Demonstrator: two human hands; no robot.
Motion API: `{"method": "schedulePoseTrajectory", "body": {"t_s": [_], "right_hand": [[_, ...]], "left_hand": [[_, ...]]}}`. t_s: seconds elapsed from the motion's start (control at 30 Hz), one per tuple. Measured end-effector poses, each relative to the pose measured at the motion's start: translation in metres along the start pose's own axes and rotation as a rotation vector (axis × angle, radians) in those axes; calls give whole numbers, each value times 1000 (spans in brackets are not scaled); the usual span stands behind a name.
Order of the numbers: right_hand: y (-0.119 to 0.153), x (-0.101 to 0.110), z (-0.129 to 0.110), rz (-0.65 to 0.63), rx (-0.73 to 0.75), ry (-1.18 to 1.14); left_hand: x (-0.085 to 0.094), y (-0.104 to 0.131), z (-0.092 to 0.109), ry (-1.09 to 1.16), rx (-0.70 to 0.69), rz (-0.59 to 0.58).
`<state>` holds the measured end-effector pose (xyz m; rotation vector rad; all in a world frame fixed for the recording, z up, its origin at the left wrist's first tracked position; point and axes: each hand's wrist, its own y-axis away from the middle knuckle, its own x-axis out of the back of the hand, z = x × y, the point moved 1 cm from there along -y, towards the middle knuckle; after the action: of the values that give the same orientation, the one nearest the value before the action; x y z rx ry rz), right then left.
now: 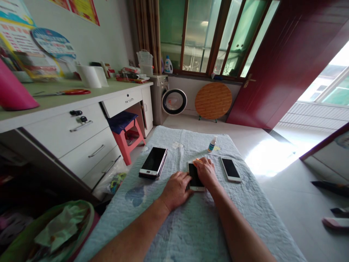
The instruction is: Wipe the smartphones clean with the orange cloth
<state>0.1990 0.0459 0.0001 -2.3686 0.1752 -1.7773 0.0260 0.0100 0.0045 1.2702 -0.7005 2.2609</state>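
A white smartphone [196, 179] with a dark screen lies face up on the light blue quilted cloth [185, 225]. My left hand [176, 189] rests against its left edge, fingers stretched towards it and thumb near its lower corner. Over the upper part of the screen, my right hand [205, 170] presses a small orange cloth [195, 162], mostly covered by the fingers. Another white phone [231, 169] lies to the right. On the left sits a stack of phones [154, 161], a white one on top. Beyond my right hand stands a small spray bottle [212, 144].
At the left is a desk [114, 95] with drawers, scissors [73, 92] and paper rolls [91, 75]. A red stool [127, 136] stands beside it. A waste bin [91, 214] is at lower left. Further back are a washing machine [160, 94] with its door ajar and a round wooden tabletop [213, 100].
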Motion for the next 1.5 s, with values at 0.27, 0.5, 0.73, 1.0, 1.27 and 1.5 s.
{"method": "schedulePoseTrajectory", "body": {"t_s": [0.27, 0.5, 0.73, 1.0, 1.27, 1.5], "right_hand": [[6, 6, 17, 26, -136, 7], [2, 1, 17, 31, -50, -48], [5, 18, 17, -144, 54, -96], [13, 44, 18, -484, 145, -296], [4, 23, 24, -216, 103, -267], [-4, 2, 23, 27, 1, -226]], "left_hand": [[-2, -1, -3, 5, 17, -18], [-1, -1, -4, 21, 12, -12], [-2, -1, -5, 30, 10, -24], [-1, -1, -5, 54, 24, -43], [-3, -1, -6, 41, 16, -26], [-2, -2, -4, 41, 9, -11]]}}
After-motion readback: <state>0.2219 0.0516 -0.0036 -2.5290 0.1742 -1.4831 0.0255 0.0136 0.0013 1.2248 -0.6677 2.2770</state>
